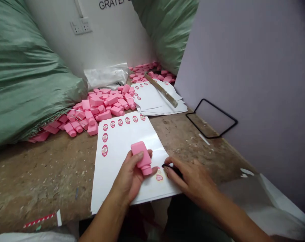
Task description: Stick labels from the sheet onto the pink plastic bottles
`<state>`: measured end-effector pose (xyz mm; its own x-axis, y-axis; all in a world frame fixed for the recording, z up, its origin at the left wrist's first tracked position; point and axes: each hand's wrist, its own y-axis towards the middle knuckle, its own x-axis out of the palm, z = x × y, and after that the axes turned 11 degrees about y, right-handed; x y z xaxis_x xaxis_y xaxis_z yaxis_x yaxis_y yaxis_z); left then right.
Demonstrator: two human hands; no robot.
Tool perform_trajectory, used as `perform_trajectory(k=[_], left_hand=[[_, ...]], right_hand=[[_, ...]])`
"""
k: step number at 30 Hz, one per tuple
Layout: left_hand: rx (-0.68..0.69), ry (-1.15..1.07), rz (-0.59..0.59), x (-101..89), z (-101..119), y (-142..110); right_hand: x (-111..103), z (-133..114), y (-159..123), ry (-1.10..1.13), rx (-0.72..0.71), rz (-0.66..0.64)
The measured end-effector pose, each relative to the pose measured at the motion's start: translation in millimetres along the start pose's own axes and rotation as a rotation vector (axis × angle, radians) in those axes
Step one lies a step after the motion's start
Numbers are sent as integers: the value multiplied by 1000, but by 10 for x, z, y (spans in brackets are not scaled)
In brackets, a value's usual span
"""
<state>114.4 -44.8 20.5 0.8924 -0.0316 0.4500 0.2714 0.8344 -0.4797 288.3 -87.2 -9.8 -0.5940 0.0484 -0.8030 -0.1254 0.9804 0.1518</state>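
A small pink plastic bottle (140, 154) lies in my left hand (131, 174), its neck pointing down toward me. My thumb presses on its side and the fingers wrap behind it. Below the bottle is a white sheet of oval stickers (122, 158), with red-pink ovals along its top and left edges. My right hand (190, 178) pinches a thin black tool (176, 170) at the sheet's right edge; its kind is mostly hidden by the fingers. Close to the tool's tip, a pink and yellow sticker (159, 177) shows on the sheet.
Pink bottles (104, 104) are heaped behind the sheet, beside a large green sack (28, 77). A second stack of sticker sheets (155, 97) lies under a wooden stick (161, 90). A black wire frame (211, 117) leans at the right wall. Another green sack (167, 30) stands behind.
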Motion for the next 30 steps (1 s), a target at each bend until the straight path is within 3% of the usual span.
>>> perform_trajectory(k=[4, 13, 25, 30], left_hand=[[-24, -3, -27, -59, 48, 2], [-42, -15, -103, -108, 30, 17], [-78, -104, -97, -146, 27, 50], [-65, -225, -49, -166, 18, 63]], right_hand=[[14, -42, 21, -77, -73, 29], [20, -89, 40, -156, -83, 6], [-56, -44, 94, 178, 178, -119], [-39, -44, 70, -13, 48, -30]])
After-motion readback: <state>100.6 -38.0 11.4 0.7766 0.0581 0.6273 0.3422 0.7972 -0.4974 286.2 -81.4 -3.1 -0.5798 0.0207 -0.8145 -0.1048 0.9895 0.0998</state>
